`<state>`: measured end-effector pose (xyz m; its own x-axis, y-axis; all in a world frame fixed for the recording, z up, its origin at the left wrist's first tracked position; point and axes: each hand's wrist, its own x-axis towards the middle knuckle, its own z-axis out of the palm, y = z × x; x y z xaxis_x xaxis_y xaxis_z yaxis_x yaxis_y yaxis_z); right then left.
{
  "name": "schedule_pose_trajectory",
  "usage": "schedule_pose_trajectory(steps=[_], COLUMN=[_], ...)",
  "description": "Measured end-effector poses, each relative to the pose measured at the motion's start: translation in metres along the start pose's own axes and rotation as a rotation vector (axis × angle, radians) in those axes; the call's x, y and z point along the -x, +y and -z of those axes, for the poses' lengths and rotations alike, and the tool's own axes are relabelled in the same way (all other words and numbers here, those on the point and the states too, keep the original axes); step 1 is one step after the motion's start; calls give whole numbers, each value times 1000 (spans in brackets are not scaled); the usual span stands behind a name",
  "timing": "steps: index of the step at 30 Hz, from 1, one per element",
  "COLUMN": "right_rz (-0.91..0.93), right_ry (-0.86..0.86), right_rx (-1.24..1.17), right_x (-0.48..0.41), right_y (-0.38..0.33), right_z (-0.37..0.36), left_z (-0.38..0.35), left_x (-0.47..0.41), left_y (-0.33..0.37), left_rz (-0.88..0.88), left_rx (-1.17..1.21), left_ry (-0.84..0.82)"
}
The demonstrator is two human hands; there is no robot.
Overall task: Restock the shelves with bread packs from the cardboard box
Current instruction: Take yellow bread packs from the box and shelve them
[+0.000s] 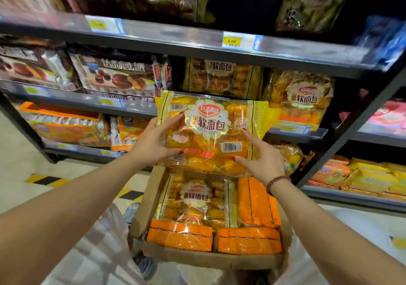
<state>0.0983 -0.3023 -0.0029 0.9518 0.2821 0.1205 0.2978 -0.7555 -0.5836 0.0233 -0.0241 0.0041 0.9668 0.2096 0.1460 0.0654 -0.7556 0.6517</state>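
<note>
I hold one bread pack (211,131) in both hands, raised above the cardboard box (149,199) and in front of the shelves (197,47). My left hand (153,139) grips the pack's left edge, thumb low on the front face and fingers spread over the upper left. My right hand (261,159) supports the lower right corner, thumb on the front and index finger lying up along the face. Both grips are closed on the pack; neither hand is free.

The pack is a glossy, clear plastic bag, roughly rectangular and pillow-shaped, with yellow patterned bands down its left and right sides. Small orange-yellow wrapped buns show through the film. A white scalloped label sits at the centre of the face, and barcodes show at upper left and lower right.

The printed face points toward me. The long axis runs left to right, slightly tilted, with the right end a little lower. The label text reads upright.

The box is brown corrugated card, open at the top, flaps standing. Inside lies a second pack (195,199) of the same kind, flat and face up, with orange foil packs (257,201) beside and below it.

A matching pack (301,100) already stands on the middle shelf, to the right of the held one. A beaded bracelet (278,182) circles my right wrist.
</note>
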Motion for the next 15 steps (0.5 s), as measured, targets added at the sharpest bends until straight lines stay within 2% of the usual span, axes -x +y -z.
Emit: schedule_pose_trajectory(steps=[15], right_rz=[121], right_ry=[134], right_rx=[47], right_x=[-94], right_y=[-9], right_z=[12], left_z=[10], left_x=[-93], left_y=[1], left_rz=[-40], left_rx=[-16], left_ry=[5])
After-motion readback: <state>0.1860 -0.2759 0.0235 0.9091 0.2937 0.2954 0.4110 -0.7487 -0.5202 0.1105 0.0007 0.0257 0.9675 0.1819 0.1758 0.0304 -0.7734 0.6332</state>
